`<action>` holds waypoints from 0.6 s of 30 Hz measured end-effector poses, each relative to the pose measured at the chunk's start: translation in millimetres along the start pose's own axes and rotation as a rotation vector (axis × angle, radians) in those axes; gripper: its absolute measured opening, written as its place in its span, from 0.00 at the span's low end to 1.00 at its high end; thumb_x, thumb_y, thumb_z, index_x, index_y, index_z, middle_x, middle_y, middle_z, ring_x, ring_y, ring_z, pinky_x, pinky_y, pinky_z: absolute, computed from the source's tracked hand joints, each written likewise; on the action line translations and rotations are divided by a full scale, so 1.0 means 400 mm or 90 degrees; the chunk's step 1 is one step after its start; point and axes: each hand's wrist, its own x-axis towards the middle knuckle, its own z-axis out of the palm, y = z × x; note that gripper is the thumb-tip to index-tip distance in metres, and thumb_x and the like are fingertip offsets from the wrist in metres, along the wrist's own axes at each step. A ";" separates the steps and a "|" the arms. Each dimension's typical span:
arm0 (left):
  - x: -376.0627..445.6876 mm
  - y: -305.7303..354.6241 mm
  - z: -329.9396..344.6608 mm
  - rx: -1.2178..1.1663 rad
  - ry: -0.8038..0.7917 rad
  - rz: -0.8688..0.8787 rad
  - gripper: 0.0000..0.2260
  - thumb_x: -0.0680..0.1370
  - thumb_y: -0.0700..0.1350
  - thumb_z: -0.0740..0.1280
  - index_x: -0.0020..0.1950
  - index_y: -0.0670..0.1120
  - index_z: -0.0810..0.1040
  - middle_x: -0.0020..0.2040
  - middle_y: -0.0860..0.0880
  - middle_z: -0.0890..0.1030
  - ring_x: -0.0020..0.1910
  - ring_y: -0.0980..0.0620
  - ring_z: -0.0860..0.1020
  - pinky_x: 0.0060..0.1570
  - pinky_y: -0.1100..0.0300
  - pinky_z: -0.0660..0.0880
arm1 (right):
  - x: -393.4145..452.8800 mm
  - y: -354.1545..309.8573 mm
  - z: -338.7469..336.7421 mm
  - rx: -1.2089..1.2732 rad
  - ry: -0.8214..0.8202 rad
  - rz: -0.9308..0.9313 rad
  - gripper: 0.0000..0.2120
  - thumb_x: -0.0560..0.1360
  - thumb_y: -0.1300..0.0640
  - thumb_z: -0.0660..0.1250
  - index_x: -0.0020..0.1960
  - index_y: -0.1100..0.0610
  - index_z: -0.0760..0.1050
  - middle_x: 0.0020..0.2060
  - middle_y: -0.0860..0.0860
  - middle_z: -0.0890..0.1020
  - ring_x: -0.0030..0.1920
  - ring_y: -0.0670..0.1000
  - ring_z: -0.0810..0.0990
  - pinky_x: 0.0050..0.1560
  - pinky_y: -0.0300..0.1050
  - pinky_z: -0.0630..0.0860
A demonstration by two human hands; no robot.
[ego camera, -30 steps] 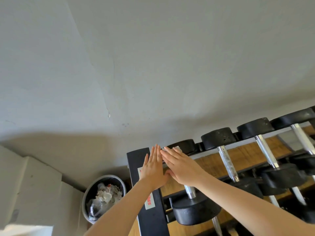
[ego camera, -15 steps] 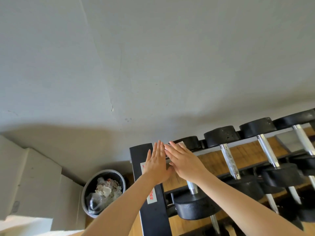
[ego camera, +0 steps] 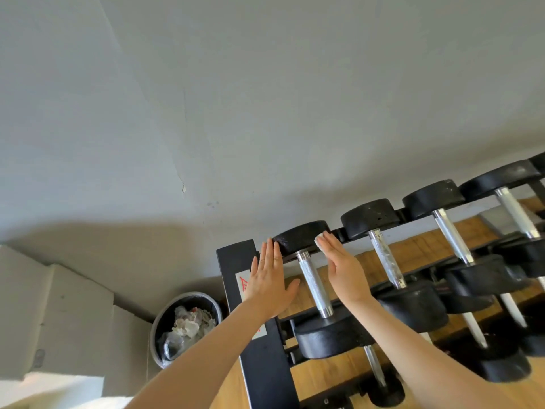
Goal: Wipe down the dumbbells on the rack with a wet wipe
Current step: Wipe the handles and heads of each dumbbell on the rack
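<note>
The leftmost dumbbell (ego camera: 315, 278), black heads with a chrome handle, lies on the top tier of the black rack (ego camera: 236, 261). My left hand (ego camera: 269, 283) is flat with straight fingers, its fingertips against the left side of the far head. My right hand (ego camera: 343, 271) is also flat, and its fingers press a small white wet wipe (ego camera: 320, 242) against the right side of that same head. Both forearms reach in from the bottom of the view. The chrome handle shows between my two hands.
More black dumbbells (ego camera: 383, 252) line the rack to the right, with others on a lower tier (ego camera: 501, 364). A round bin (ego camera: 185, 326) full of crumpled wipes stands on the floor left of the rack. A grey wall is right behind it.
My hands were together over the far head of the leftmost dumbbell; they have spread apart to its left and right sides, uncovering the handle. The view has moved closer.
</note>
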 end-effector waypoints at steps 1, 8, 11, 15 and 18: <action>-0.014 0.007 0.008 0.005 0.001 0.011 0.37 0.82 0.57 0.54 0.77 0.42 0.33 0.76 0.46 0.30 0.75 0.50 0.31 0.74 0.53 0.35 | -0.020 0.007 -0.010 -0.010 0.007 -0.007 0.26 0.76 0.72 0.62 0.71 0.55 0.66 0.70 0.44 0.62 0.71 0.48 0.64 0.68 0.43 0.62; -0.163 0.037 0.177 0.082 -0.119 0.144 0.38 0.72 0.67 0.37 0.71 0.45 0.26 0.69 0.51 0.22 0.71 0.49 0.24 0.74 0.50 0.33 | -0.274 0.069 -0.040 -0.075 -0.016 -0.027 0.29 0.71 0.73 0.68 0.70 0.59 0.69 0.70 0.53 0.68 0.71 0.47 0.64 0.69 0.32 0.56; -0.180 0.038 0.213 0.097 -0.141 0.140 0.36 0.76 0.65 0.41 0.72 0.44 0.28 0.72 0.50 0.26 0.73 0.48 0.27 0.75 0.49 0.35 | -0.345 0.074 -0.006 -0.073 -0.027 0.002 0.35 0.71 0.71 0.69 0.73 0.57 0.60 0.71 0.55 0.67 0.73 0.46 0.59 0.70 0.29 0.51; -0.177 0.047 0.212 0.130 -0.136 0.139 0.36 0.76 0.66 0.39 0.71 0.45 0.28 0.72 0.49 0.28 0.72 0.50 0.28 0.72 0.53 0.31 | -0.371 0.036 0.037 -0.134 -0.019 -0.036 0.27 0.77 0.59 0.61 0.74 0.59 0.57 0.73 0.58 0.62 0.74 0.54 0.57 0.74 0.48 0.55; -0.182 0.059 0.219 0.105 -0.148 0.116 0.37 0.79 0.66 0.45 0.75 0.44 0.30 0.71 0.50 0.28 0.71 0.51 0.28 0.71 0.54 0.32 | -0.390 0.022 0.044 -0.209 -0.107 -0.196 0.27 0.78 0.51 0.54 0.75 0.60 0.57 0.74 0.55 0.61 0.75 0.53 0.56 0.75 0.50 0.50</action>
